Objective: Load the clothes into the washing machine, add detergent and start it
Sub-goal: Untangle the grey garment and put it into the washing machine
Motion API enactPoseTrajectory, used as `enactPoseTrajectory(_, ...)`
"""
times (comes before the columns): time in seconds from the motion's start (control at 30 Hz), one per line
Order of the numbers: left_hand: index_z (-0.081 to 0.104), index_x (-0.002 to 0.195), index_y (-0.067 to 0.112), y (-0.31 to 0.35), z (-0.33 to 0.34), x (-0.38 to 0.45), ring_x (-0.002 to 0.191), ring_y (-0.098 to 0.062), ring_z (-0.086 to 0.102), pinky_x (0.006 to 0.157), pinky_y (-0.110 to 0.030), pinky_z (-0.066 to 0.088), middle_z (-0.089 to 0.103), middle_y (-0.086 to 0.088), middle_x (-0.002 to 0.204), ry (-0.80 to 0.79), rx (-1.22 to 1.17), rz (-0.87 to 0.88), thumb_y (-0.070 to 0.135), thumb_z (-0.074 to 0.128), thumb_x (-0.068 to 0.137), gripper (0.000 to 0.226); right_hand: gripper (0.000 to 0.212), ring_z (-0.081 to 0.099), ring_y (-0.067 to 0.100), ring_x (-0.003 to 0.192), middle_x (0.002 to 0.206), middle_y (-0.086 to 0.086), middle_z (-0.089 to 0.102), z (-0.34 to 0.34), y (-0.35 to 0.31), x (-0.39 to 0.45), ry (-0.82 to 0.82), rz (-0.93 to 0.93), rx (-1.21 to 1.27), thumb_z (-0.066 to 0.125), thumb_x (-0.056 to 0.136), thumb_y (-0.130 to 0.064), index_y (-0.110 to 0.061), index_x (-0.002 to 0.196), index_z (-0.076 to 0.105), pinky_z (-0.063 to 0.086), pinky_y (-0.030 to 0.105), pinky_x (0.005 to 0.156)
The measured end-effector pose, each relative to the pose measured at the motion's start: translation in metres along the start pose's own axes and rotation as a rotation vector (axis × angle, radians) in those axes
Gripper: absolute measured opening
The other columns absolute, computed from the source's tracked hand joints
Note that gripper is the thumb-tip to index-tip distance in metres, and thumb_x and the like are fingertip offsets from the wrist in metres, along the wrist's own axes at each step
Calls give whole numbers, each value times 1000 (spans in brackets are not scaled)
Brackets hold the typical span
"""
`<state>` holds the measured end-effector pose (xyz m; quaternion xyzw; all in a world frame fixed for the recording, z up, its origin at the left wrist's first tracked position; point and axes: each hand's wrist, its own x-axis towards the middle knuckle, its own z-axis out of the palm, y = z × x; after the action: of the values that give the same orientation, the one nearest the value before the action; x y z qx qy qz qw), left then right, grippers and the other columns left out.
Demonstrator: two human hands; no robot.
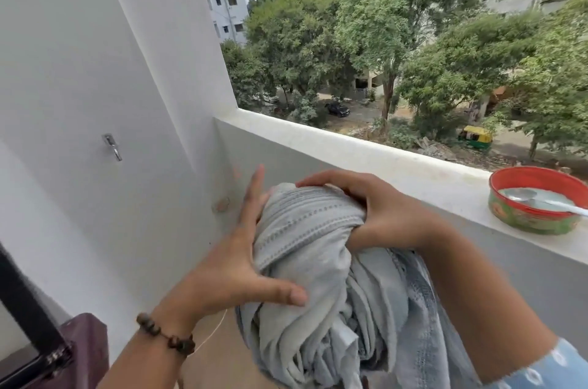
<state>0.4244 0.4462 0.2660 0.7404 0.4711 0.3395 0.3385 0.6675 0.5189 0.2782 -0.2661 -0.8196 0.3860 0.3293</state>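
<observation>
On ledge (381, 155), red bowl (537, 199), spoon (541, 199)

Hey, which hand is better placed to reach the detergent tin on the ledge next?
Probably the right hand. The tin with its spoon sits on the ledge on the right side. The left hand presses flat against the clothes bundle on the far side and could support it.

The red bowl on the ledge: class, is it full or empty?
Partly filled. The red bowl stands upright on the ledge, holding a low layer of pale powder with a spoon lying in it.
</observation>
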Motion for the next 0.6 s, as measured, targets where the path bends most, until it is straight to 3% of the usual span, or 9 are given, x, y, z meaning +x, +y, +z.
enactPoseTrajectory(0.1,10,144,67,3,20,14,125,-4,58,110,-43,45,57,26,133,62,-3,34,50,96,44,134,77,66,20,103,117,-1,66,1,-7,2,-5,-25,36,70,60,-11,-31,131,50,54,42,89)
enactPoseTrajectory(0.17,26,142,57,1,28,14,114,-7,65,102,-42,52,63,20,123,136,-10,95,43,95,50,116,80,66,31,96,112,8,65,-1,-7,-1,-15,-43,61,72,65,-7,-32,135,43,53,52,86)
enactPoseTrajectory(0.23,34,135,49,-1,35,14,106,-8,68,94,-34,56,65,16,115,205,-9,133,43,92,51,103,87,65,29,99,114,8,62,-5,-5,-5,-48,-58,26,77,71,-4,-33,141,34,52,49,89)
enactPoseTrajectory(0.33,36,127,42,5,38,18,94,-12,71,79,-23,56,69,4,106,322,-61,168,42,90,50,94,94,59,15,116,128,0,53,-17,9,-13,-23,0,20,80,75,-17,-37,148,25,49,34,96)
enactPoseTrajectory(0.47,32,126,28,15,24,26,93,-16,71,78,-28,58,68,-11,110,491,-192,243,28,89,56,90,109,46,16,135,148,-6,45,-24,49,-35,-1,133,262,86,63,-48,-35,151,24,40,43,111)
enactPoseTrajectory(0.53,30,128,21,19,16,29,97,-17,69,81,-31,58,66,-9,113,574,-307,257,16,88,64,86,112,54,15,128,139,-10,55,-18,72,-44,-15,203,366,87,57,-55,-25,148,29,47,35,101)
enactPoseTrajectory(0.6,28,131,12,20,8,32,98,-13,69,82,-31,57,68,4,108,662,-349,302,2,82,73,80,116,57,17,125,138,-7,57,-8,96,-50,-23,274,434,87,55,-57,-19,149,30,49,35,97)
